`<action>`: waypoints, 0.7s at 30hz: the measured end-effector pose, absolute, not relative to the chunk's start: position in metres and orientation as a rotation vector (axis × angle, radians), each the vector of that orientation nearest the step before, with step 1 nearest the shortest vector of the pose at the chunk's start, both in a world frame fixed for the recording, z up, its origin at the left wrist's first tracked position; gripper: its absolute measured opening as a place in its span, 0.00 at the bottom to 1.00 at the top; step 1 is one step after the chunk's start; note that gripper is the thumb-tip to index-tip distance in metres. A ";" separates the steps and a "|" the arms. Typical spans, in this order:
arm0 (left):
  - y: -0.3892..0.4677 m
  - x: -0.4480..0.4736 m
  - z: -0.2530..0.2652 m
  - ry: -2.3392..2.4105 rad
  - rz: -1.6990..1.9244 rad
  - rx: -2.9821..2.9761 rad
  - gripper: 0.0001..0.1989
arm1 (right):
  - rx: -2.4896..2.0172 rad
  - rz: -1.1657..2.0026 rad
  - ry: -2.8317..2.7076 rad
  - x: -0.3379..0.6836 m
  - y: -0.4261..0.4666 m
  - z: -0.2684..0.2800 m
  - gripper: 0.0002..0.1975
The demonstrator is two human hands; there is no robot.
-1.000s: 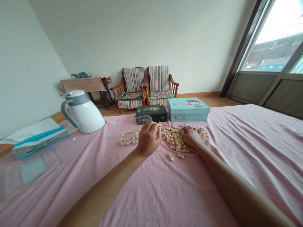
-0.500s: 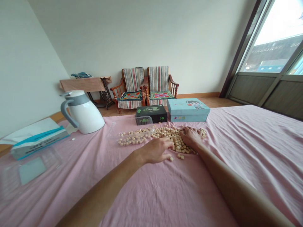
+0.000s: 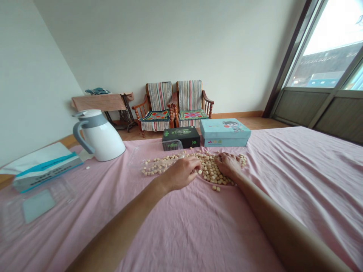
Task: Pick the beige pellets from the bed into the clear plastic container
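The heap of small pale round pieces (image 3: 211,172) lies loose on the pink cloth (image 3: 215,230) over the surface, spreading left to a clear plastic container (image 3: 137,153); more pieces show through or beside its wall, and how many are truly inside cannot be told. The left hand (image 3: 185,172) is curled low at the heap's near-left side, with a piece showing at the fingertips; whether it is pinched or merely nudged, I cannot tell. The right hand (image 3: 229,165) lies palm-down over the heap's right part, fingers loosely spread; what sits beneath the palm is hidden. Gathering would go best with the left fingers kept low and cupped, drawing pieces inward in short strokes, while the right palm rests lightly as a wall, since pieces this small probably roll and folds may catch them. Two strays (image 3: 216,188) sit just off the near edge of the heap. Beyond, the black box (image 3: 181,138) and light-blue box (image 3: 225,133) stand side by side near the far edge, limiting any forward push; the white jug (image 3: 104,138) bounds the left beyond the container. The roomiest cloth is between the forearms and out to the right, so sweeps toward the person are safer.
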State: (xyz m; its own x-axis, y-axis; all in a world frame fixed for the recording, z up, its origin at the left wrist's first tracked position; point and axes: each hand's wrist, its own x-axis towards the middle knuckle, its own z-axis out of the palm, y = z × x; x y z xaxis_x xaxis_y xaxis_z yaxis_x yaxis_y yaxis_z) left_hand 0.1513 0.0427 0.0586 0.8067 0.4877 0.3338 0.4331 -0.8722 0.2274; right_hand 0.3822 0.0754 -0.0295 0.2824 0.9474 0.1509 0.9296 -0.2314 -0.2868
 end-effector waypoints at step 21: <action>0.089 0.064 0.076 1.501 1.135 2.710 0.06 | -2.228 0.042 -1.710 0.383 0.076 -0.032 0.25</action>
State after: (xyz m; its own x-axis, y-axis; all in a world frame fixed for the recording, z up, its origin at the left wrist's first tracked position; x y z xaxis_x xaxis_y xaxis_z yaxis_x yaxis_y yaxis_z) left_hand 0.0639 0.0890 0.0756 0.3533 0.6887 0.6331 0.7969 -0.5760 0.1819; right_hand 0.3835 0.0759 -0.0320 0.2786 0.9442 0.1758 0.9344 -0.2242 -0.2769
